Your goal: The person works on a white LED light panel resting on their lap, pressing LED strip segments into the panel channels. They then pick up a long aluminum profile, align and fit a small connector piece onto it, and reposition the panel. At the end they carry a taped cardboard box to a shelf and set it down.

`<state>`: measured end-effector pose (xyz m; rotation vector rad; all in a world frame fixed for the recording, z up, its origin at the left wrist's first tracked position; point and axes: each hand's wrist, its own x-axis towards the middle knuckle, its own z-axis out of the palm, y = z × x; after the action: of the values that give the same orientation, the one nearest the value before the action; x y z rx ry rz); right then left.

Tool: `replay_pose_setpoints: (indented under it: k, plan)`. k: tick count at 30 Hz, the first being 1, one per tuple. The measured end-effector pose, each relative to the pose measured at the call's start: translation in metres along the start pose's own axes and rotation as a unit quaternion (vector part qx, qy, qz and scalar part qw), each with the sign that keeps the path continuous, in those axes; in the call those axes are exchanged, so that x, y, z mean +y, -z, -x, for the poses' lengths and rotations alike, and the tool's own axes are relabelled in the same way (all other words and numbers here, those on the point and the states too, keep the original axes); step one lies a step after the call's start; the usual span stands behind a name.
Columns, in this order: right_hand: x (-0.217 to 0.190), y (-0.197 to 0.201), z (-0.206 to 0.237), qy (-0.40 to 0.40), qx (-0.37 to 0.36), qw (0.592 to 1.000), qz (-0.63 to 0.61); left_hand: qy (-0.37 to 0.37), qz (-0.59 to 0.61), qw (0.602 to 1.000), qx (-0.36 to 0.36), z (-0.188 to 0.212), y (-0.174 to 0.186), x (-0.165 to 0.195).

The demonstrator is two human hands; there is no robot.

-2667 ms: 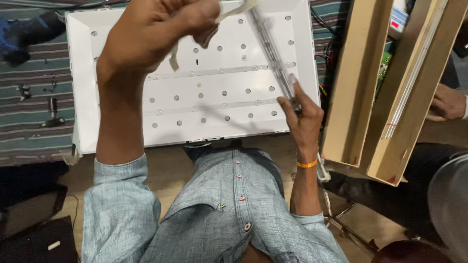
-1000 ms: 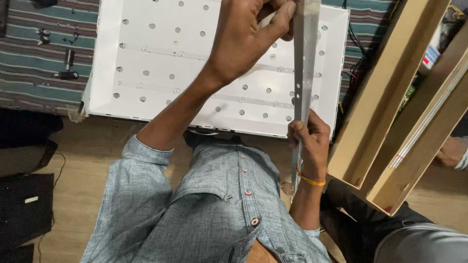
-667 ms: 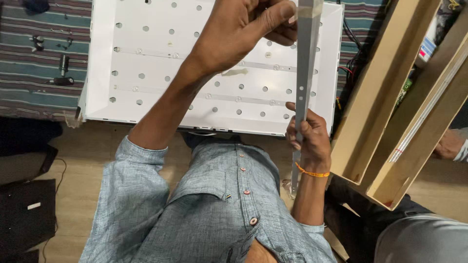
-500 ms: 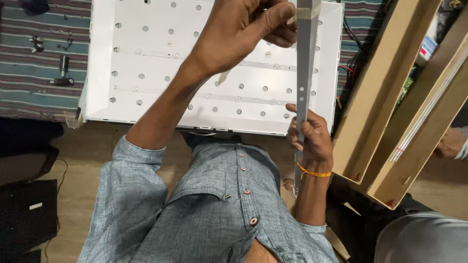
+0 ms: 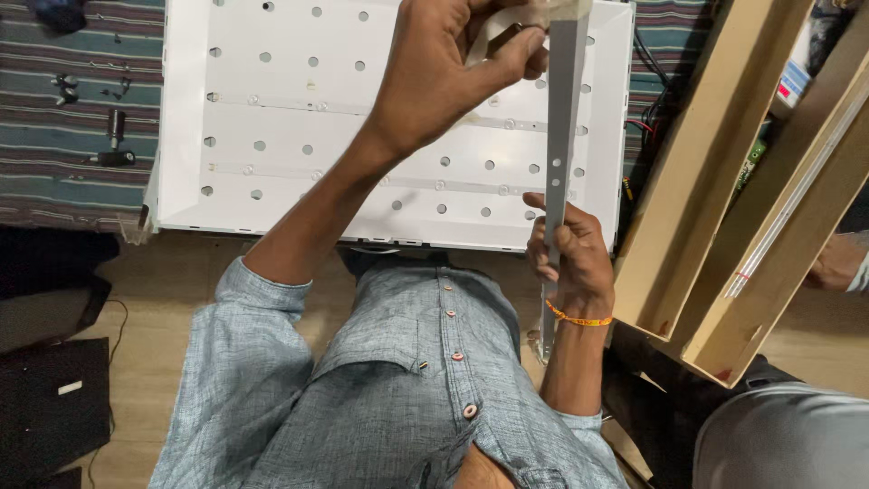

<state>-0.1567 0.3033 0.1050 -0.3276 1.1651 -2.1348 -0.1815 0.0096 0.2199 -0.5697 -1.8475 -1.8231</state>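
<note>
A long grey metal strip [image 5: 563, 136] was held between both hands above the white backlight panel [image 5: 272, 109], which lay on a striped cloth [image 5: 81, 63]. The strip's long axis ran almost straight away from the body, from below the right wrist up past the top edge of the view, tilted only slightly to the right at its far end. The right hand [image 5: 568, 258] was wrapped about the strip's lower part, its grip closed on it with the thumb laid along the strip's left edge. The left hand [image 5: 444, 68] was reached across the body to the strip's far end, where thumb and fingertips were pinched on a pale tape or film [image 5: 507, 18] at that end; whether the film was already partly lifted could not be told. Of the two, the right hand was the nearer to the body and bore the strip, while the left was set at the far end, so the two grips lay apart along the same axis. Open cardboard boxes [image 5: 697, 172] stood just to the right.
</note>
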Motion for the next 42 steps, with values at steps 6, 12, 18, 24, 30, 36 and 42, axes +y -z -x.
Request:
replay_pose_setpoints:
  k: [6, 12, 18, 24, 30, 36, 42]
  plan:
    - [0.006, -0.003, 0.005, 0.008, -0.012, 1.000, -0.025, -0.074, -0.036, 0.997, 0.009, 0.001, -0.002, 0.009]
    - [0.011, 0.000, 0.007, -0.006, -0.032, 0.998, -0.052, -0.064, 0.032, 0.997, 0.035, 0.002, -0.007, 0.014]
    - [0.014, 0.005, 0.004, -0.008, -0.048, 0.999, -0.017, -0.008, 0.109, 0.992, 0.060, 0.012, -0.007, -0.006]
    - [0.010, -0.002, -0.001, 0.042, -0.056, 0.996, -0.053, 0.133, 0.203, 0.962, 0.126, 0.013, 0.011, -0.031]
    - [-0.001, -0.023, -0.001, 0.054, 0.078, 0.991, 0.091, -0.032, -0.059, 0.984, 0.163, 0.012, 0.024, -0.016]
    - [-0.004, -0.044, -0.006, 0.024, 0.120, 0.977, 0.172, -0.063, -0.256, 0.961, 0.085, 0.004, 0.012, 0.006]
    - [-0.003, -0.051, -0.001, 0.057, 0.088, 0.974, 0.201, -0.041, -0.183, 0.979, 0.080, 0.000, 0.014, 0.005]
